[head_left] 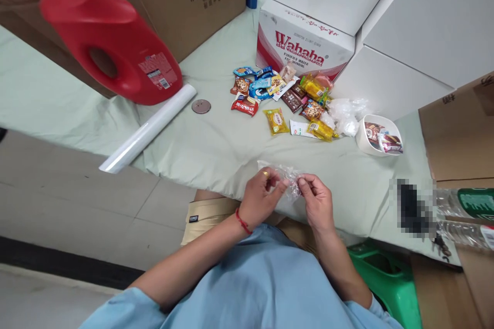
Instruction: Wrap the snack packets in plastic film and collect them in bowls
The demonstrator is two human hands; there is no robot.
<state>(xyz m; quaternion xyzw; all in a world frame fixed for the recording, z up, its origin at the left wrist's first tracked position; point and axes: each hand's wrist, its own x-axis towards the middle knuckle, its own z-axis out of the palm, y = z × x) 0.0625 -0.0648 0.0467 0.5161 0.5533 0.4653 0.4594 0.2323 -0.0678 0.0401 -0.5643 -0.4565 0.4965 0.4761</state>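
Close to the cloth's front edge, my left hand [263, 193] and my right hand [315, 198] pinch a crinkled clear plastic bag [287, 172] between them. Small dark or reddish bits show in the bag near my right fingertips, too small to name. Both hands are closed, thumbs against fingers. Beyond them lies a loose pile of wrapped snacks, among them a yellow packet [277, 121], a red packet [245, 105] and a brown packet [294, 98]. To the right, a white bowl [360, 139] holds several snack packets. Crumpled clear plastic bags [347, 113] lie beside the bowl.
A red jug [127, 36] stands at the left, near a white roll [150, 128] and a round brown disc [201, 106]. Behind the snacks sits a Wahaha carton [301, 36]. Plastic bottles [463, 203] lie at the right, above a green stool [389, 282].
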